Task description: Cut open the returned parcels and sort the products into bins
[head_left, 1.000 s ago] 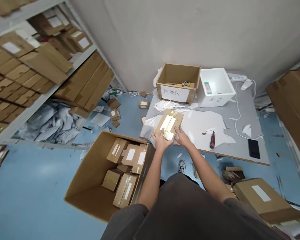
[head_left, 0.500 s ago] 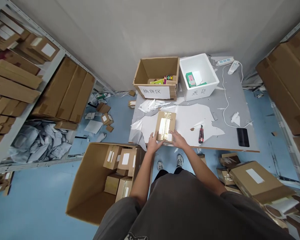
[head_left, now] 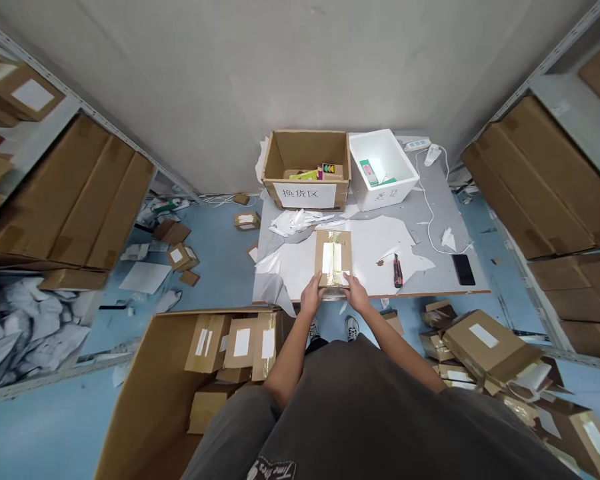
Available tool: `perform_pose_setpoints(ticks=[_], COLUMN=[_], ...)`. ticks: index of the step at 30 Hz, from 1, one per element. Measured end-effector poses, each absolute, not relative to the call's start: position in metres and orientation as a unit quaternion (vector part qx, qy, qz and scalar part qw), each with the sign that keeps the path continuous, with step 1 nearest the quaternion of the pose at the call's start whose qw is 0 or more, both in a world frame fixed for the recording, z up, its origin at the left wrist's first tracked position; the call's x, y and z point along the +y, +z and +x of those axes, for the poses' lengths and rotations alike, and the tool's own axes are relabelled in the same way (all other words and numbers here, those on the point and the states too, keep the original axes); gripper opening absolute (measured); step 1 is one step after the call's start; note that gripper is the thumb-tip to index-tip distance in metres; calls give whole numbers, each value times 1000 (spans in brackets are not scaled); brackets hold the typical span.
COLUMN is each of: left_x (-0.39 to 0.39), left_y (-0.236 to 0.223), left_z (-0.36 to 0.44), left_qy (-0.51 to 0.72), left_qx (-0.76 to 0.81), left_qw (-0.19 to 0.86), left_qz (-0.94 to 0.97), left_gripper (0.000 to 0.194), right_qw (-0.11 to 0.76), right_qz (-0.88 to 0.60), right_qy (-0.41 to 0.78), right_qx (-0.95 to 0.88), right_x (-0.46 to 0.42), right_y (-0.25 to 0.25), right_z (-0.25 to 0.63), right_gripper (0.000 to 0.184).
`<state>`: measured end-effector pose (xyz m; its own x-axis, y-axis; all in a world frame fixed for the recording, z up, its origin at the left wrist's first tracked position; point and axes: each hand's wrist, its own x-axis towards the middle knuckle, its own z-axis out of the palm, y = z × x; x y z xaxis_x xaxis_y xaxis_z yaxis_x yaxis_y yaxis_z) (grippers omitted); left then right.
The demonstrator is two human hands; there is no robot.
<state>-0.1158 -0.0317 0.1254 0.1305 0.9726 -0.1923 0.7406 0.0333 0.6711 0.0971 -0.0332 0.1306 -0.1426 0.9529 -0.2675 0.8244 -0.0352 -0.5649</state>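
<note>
A small flat cardboard parcel [head_left: 333,257], sealed with shiny tape down its middle, lies on the white sheet at the near edge of the grey table [head_left: 440,227]. My left hand [head_left: 312,295] grips its near left corner. My right hand [head_left: 355,293] grips its near right corner. Both hands have their fingers curled on the parcel's near end. A red box cutter [head_left: 397,270] lies on the table to the right of the parcel.
An open labelled carton [head_left: 306,172] and a white foam box [head_left: 383,170] stand at the table's far side. A black phone [head_left: 463,269] lies at right. A large open carton [head_left: 190,373] with several parcels stands on the floor at my left. Shelves of boxes flank both sides.
The parcel has turned square to the table edge and come nearer to it. Both hands slid from its sides to its near corners. The camera swung to face the table straight on.
</note>
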Motion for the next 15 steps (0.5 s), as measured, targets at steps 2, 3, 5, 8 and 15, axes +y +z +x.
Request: perform_pose_setpoints(ticks=[2, 3, 5, 8, 15], left_x=[-22, -15, 0, 29, 80], left_y=[144, 155, 181, 215, 208], left_z=[-122, -125, -129, -131, -113], left_qy=[182, 185, 168, 142, 145], left_qx=[630, 630, 645, 677, 646], left_qw=[319, 308, 291, 273, 335], left_qz=[684, 688, 687, 668, 671], left_gripper=[62, 59, 59, 66, 72], right_qw=[108, 110, 110, 98, 26], right_qz=[-653, -656, -663, -682, -720], right_qy=[295, 283, 256, 220, 238], right_qx=[-689, -691, -694, -690, -651], right_x=[-27, -23, -9, 22, 85], right_y=[151, 162, 188, 222, 217], right_z=[97, 96, 97, 95, 85], right_gripper=[61, 59, 57, 61, 64])
